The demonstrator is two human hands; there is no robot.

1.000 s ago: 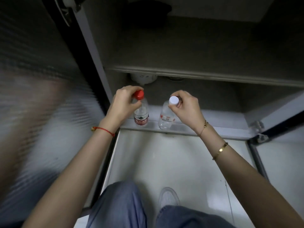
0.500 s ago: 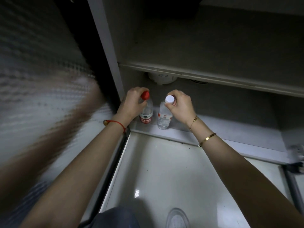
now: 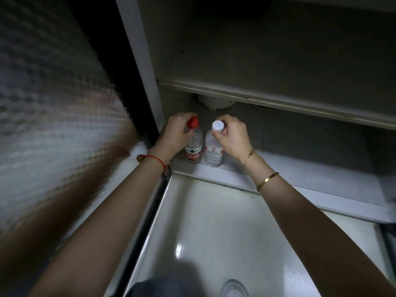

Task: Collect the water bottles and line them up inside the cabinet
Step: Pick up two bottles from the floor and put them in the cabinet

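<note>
Two clear water bottles stand side by side on the cabinet's bottom shelf [image 3: 300, 176], near its front left corner. The left bottle [image 3: 194, 150] has a red cap and a red label; my left hand [image 3: 175, 133] grips it at the neck. The right bottle [image 3: 213, 154] has a white cap and a red-and-white label; my right hand [image 3: 232, 137] grips its neck just under the cap. Both bottles are upright and almost touch each other.
An upper shelf [image 3: 278, 101] crosses just above the bottles. A white round object [image 3: 214, 101] sits at the back under that shelf. A ribbed glass door [image 3: 53, 114] stands open on the left. White floor [image 3: 214, 232] lies below, with my knee and shoe at the bottom edge.
The bottles have gone from the cabinet's front lip onto the bottom shelf, closer to the left wall. Both hands keep their grip on the necks. My head has moved nearer.
</note>
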